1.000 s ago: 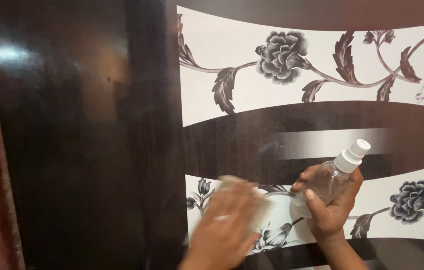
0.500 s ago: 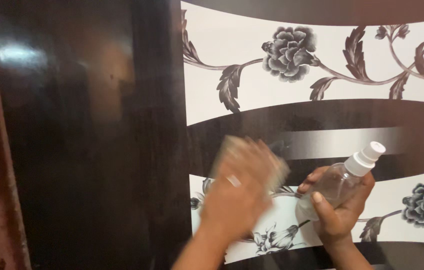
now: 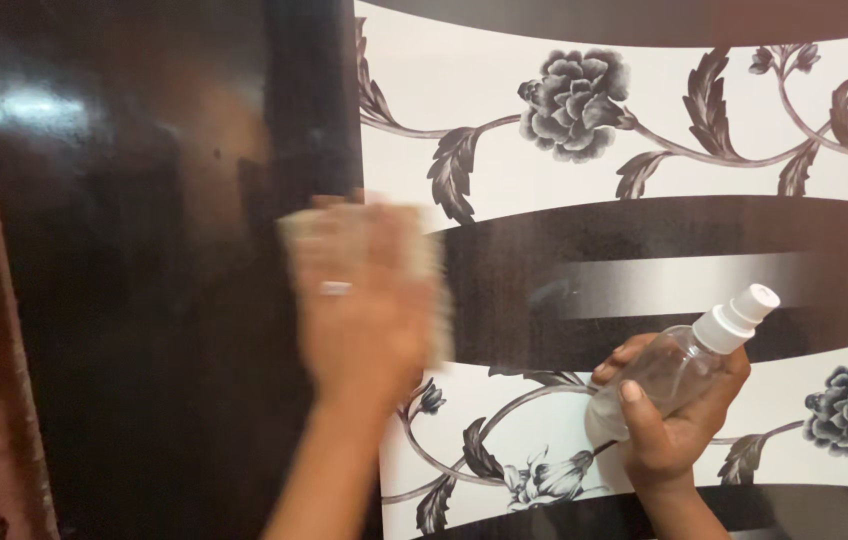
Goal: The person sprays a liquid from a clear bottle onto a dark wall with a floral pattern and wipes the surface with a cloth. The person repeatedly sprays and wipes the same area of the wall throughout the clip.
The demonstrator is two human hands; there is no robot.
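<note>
Gripping a clear spray bottle (image 3: 679,365), right hand (image 3: 674,420); contents indiscernible.
</note>
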